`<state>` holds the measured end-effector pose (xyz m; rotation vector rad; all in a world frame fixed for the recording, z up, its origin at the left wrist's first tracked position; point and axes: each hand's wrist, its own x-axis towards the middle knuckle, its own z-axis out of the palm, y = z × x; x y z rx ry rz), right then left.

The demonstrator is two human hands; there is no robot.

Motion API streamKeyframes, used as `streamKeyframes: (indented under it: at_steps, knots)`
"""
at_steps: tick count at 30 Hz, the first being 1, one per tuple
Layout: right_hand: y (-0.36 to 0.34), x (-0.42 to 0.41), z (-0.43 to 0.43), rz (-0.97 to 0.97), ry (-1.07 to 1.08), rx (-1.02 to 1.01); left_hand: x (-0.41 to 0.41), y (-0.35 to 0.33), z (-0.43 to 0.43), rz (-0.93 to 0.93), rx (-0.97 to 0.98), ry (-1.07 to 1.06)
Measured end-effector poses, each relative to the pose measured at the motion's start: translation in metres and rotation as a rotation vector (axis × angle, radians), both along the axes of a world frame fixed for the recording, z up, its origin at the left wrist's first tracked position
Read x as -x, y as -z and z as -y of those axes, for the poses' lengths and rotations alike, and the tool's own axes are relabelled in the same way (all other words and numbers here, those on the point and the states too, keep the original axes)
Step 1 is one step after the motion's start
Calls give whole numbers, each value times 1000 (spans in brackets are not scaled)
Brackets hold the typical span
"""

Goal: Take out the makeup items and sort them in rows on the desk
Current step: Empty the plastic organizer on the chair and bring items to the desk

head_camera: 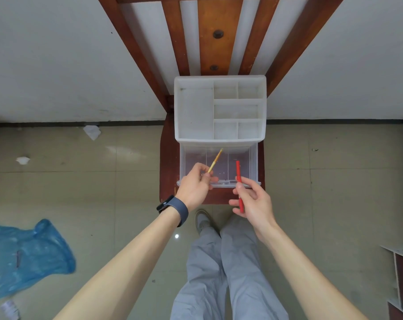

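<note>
A white plastic organizer with several bare top compartments stands on a dark red wooden chair seat. Its clear drawer is pulled out toward me. My left hand pinches a thin gold pencil that angles up over the drawer. Over the drawer's front edge, my right hand holds an upright red pencil between thumb and fingers.
The chair back rises against the white wall. A blue plastic bag lies on the tiled floor at the left, with crumpled paper scraps near the wall. A shelf corner shows at the lower right. My legs stand below the chair.
</note>
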<state>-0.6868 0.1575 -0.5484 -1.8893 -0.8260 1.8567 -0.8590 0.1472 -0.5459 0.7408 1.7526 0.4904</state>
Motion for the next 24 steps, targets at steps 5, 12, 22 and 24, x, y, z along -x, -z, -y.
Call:
streamKeyframes:
  at_steps: [5, 12, 22, 24]
  knots:
    - [1, -3, 1, 6, -66, -22, -4, 1, 1, 176, 38, -177]
    - [-5, -6, 5, -72, -218, 22, -9, -9, 3, 417, 76, -294]
    - [-6, -6, 14, -46, -367, -11, -7, -9, 24, 464, 34, -516]
    - [-3, -7, 21, -64, -388, -13, -5, -7, 34, 449, 6, -578]
